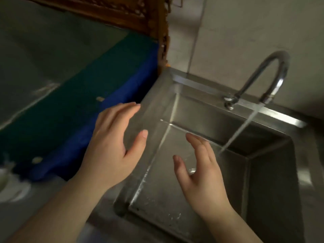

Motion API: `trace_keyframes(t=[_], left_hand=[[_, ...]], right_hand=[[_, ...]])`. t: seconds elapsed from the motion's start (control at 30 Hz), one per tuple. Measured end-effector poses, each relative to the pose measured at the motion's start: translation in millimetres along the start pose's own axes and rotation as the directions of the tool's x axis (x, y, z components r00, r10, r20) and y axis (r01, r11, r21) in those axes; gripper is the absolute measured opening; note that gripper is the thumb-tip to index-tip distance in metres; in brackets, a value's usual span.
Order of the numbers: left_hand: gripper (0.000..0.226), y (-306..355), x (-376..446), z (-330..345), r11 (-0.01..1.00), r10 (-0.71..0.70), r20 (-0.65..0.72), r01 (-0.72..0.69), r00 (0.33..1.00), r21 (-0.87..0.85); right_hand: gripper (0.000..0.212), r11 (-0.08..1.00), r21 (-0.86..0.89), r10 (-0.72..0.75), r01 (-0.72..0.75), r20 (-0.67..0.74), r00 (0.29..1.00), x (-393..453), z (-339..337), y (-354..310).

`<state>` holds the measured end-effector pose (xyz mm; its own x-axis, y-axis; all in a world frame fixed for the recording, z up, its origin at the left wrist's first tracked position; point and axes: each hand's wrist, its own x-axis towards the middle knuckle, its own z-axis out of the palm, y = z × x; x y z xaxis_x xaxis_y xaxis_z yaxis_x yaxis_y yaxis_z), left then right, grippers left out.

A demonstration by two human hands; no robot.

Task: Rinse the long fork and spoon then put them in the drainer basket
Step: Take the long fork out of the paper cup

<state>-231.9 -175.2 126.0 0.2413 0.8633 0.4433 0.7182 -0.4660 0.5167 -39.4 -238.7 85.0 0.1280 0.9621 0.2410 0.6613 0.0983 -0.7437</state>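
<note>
Both hands, left hand (112,142) and right hand (201,174), hover spread and empty over the sink (192,85); neither fork nor spoon shows. Tap (263,74) water runs unused beside the right hand; reaching blind risks splashing.

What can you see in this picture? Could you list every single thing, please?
Sink: one, steel grey, lower right, with a raised flat section on its left side.
Tap: one, shiny chrome, curved, behind the sink at upper right.
Water stream: one, clear, running from the tap into the deep basin.
Cloth: one, blue and green, lying on the counter left of the sink.
Carved wooden frame: one, brown, top centre against the wall.
Wall tiles: pale grey, behind the tap.
White blurred thing: far left edge, too blurred to name.
Fork, spoon, drainer basket: none in view.
Left hand: open, empty, over the sink's left rim.
Right hand: open, empty, over the raised section.
</note>
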Motion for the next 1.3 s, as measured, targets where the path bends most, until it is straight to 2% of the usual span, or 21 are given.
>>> trace_keyframes(t=[0.13, 0.23, 0.37, 0.43, 0.53, 0.67, 0.73, 0.77, 0.83, 0.93, 1.17, 1.3], left_hand=[[0.049, -24.0, -32.6, -76.5, 0.988, -0.107, -0.143, 0.121, 0.984, 0.097], [0.050, -47.7, -59.3, -126.2, 0.957, -0.203, -0.229, 0.242, 0.952, 0.157], [0.057, -92.6, -108.4, -182.3, 0.890, -0.335, -0.324, 0.410, 0.885, 0.201], [0.064, -114.5, -132.2, -193.8, 0.861, -0.416, -0.360, 0.489, 0.835, 0.141], [0.087, -149.2, -163.2, -187.1, 0.783, -0.589, -0.308, 0.622, 0.747, 0.013], [0.108, -189.5, -192.8, -154.7, 0.632, -0.774, -0.168, 0.753, 0.610, -0.180], [0.110, -203.1, -201.1, -136.0, 0.572, -0.816, -0.091, 0.773, 0.571, -0.274], [0.106, -207.4, -202.0, -128.2, 0.564, -0.815, -0.054, 0.767, 0.577, -0.305], [0.083, -216.3, -200.2, -114.8, 0.585, -0.786, -0.021, 0.732, 0.618, -0.348], [0.065, -226.3, -194.5, -105.8, 0.595, -0.778, -0.035, 0.718, 0.627, -0.361], [0.059, -237.4, -196.5, -101.2, 0.627, -0.762, -0.074, 0.705, 0.643, -0.333], [0.054, -234.3, -194.8, -103.2, 0.630, -0.766, -0.110, 0.708, 0.633, -0.318]], right_hand=[[0.049, 0.979, 0.125, -0.170, 0.160, 0.077, 0.982, 3.1, 38.9, -58.0], [0.046, 0.959, 0.200, -0.230, 0.202, 0.130, 0.964, 3.8, 71.0, -95.5], [0.041, 0.945, 0.301, -0.212, 0.124, 0.278, 0.937, 0.7, 121.2, -144.3], [0.040, 0.941, 0.338, -0.134, -0.007, 0.392, 0.910, 0.1, 147.7, -165.1], [0.035, 0.927, 0.310, 0.016, -0.212, 0.531, 0.847, 1.1, 187.4, -182.5], [0.044, 0.937, 0.212, 0.137, -0.276, 0.504, 0.853, 5.5, 221.0, -183.3], [0.037, 0.943, 0.192, 0.152, -0.271, 0.476, 0.866, 6.8, 230.2, -181.8], [0.029, 0.949, 0.187, 0.144, -0.254, 0.460, 0.876, 7.1, 232.5, -181.9], [0.015, 0.951, 0.182, 0.152, -0.250, 0.430, 0.890, 6.3, 237.4, -181.4], [0.016, 0.937, 0.189, 0.203, -0.293, 0.386, 0.900, 6.7, 243.2, -181.8], [0.018, 0.949, 0.211, 0.141, -0.234, 0.380, 0.914, 15.1, 246.5, -195.9], [0.018, 0.966, 0.187, 0.084, -0.178, 0.426, 0.901, 17.8, 242.8, -203.6]])
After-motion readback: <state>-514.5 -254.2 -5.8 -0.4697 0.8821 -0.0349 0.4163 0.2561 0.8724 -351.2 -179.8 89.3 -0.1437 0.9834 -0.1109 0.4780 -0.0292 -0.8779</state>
